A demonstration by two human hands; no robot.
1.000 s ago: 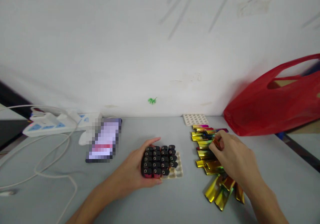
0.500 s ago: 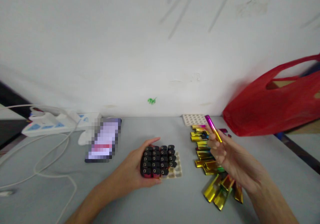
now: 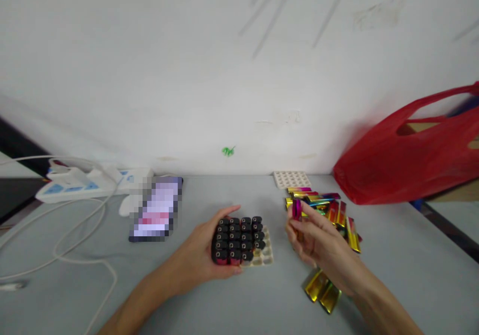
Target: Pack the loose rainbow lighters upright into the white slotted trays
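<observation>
A cream tray (image 3: 268, 258) with rows of small cells lies on the table, its left part filled with upright black-topped tubes (image 3: 234, 239). Bare cells show along its right side and front right corner. My left hand (image 3: 202, 250) is wrapped round the left end of this group, thumb and fingers at its far and near sides. To the right of the tray, my right hand (image 3: 314, 240) pinches a shiny purple metallic tube (image 3: 297, 209) held upright, its lower part hidden by the fingers. Under and beyond that hand lie several loose gold, red and multicoloured metallic tubes (image 3: 318, 285).
A second cream tray (image 3: 292, 179) lies by the wall. At the right stands a red bag (image 3: 407, 155). On the left are a phone (image 3: 159, 208), a white power strip (image 3: 93, 183) and loose white cables (image 3: 82, 261).
My right hand has moved left and down toward the tray, turning the purple tube from slanted to upright. My left hand stays around the tubes in the tray.
</observation>
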